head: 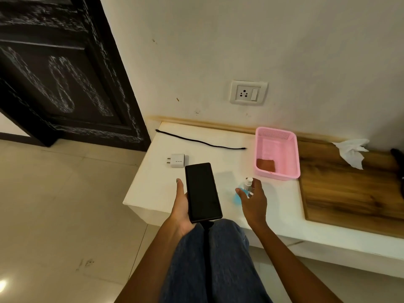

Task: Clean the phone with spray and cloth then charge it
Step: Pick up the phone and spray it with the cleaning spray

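White ledge (153,189) along a cream wall, meeting a wood-grain countertop (349,193) on the right; beige floor tiles (54,204) and a dark carved door (54,73) fill the left. Wall socket with switch (248,92) is mounted above the ledge. Left hand (182,206) holds a black phone (202,191), screen dark and facing up, cradled in the palm with the thumb along its left edge, over the ledge's front edge. Right hand (253,200) is curled loosely around a small spray bottle (246,190) of blue liquid standing on the ledge; whether the fingers press it cannot be told. White charger adapter (177,160) lies just beyond the phone; its printed label is too small to read. Black cable (201,141) lies stretched out near the wall. Pink basket (277,154) holds a brown cloth (265,165). Crumpled white tissue (352,152) rests on the wood. Bare ledge lies between adapter, cable and basket.
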{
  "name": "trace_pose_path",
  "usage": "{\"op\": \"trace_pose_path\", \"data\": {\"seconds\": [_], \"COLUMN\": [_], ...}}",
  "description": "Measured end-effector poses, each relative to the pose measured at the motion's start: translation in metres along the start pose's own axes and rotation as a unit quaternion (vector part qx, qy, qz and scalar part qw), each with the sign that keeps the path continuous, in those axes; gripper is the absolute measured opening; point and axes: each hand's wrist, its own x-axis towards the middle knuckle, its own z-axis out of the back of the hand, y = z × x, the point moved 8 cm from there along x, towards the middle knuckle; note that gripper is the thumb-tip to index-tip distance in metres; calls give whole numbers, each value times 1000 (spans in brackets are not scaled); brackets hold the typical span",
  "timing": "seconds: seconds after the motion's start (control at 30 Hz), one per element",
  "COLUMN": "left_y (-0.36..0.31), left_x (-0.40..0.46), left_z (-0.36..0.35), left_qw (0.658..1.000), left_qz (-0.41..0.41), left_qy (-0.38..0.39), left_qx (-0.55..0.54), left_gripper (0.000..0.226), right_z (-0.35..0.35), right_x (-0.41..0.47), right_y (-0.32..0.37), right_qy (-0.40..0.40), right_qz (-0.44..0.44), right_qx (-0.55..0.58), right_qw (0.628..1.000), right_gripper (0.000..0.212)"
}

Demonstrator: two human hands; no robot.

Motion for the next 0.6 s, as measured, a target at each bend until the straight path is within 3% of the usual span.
{"op": "trace_pose_path", "data": {"seconds": [0.13,0.23,0.6], "left_y": [-2,0,4], "left_x": [1,0,-28], "left_z": [1,2,-5], "left_qw": [1000,1000,999], "left_qz": [-4,-3,-14], "left_qy": [-1,-4,32], "left_qx": [1,1,-10], "left_gripper": [84,85,85], "right_z": [13,24,61], "right_x": [-11,-22,-74], "right_y": [23,48,139], "right_qy": [-11,2,103], "right_qz": [77,117,167], "right_qx": [39,73,245], "right_qw": [996,990,950], "right_gripper": [61,54,53]}}
